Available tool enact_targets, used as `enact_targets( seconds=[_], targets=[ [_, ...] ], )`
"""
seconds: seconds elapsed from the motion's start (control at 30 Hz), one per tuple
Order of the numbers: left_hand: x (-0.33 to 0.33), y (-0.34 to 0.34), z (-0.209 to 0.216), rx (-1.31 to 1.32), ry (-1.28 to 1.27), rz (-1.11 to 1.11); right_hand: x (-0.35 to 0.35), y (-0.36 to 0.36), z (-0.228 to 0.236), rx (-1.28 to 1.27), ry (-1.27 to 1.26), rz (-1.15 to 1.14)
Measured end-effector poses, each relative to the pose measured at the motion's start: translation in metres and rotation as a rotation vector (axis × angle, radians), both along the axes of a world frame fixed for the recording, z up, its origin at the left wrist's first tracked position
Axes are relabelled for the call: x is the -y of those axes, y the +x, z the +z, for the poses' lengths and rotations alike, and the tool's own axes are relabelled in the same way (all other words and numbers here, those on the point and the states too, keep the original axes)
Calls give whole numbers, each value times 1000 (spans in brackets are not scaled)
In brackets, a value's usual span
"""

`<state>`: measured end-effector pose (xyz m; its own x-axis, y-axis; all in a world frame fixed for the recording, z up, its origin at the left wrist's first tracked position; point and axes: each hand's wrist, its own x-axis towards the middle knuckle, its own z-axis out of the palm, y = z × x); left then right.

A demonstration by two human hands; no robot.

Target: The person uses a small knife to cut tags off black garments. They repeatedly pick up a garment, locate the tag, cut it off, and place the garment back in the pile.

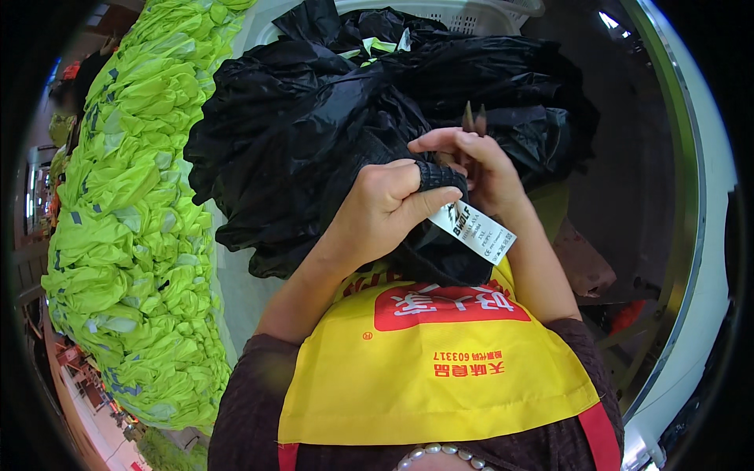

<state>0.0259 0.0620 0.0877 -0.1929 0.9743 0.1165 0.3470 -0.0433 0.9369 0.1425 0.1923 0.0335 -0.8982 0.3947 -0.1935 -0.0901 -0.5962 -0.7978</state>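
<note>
My left hand (pixel 385 206) is closed on the gathered, elastic-looking edge of a black garment (pixel 433 177), thumb on top beside a white printed label (pixel 477 233). The label hangs out from that edge toward the lower right. In my right hand (pixel 491 169) is a pair of thread snips (pixel 473 118), its two pointed blades sticking up past the fingers. The right fingertips are close against the garment edge, partly hidden behind it. Beyond both hands spreads a large heap of black, shiny garments (pixel 290 125), and part of the held garment hangs over my lap.
At the left runs a tall pile of bright yellow-green garments (pixel 137 228). A white plastic basket (pixel 463 14) stands behind the black heap. On the right are a curved metal-edged frame (pixel 679 141) and a brown object (pixel 585 263). I wear a yellow apron (pixel 440 400).
</note>
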Motion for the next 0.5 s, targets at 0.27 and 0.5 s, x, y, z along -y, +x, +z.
enact_targets(
  seconds=[0.27,0.5],
  targets=[
    [0,1,-14,-128,-46,44,17,7,39,51,213,-84],
    [-3,5,-13,-152,60,140,25,4,31,47,430,-287]
  ],
)
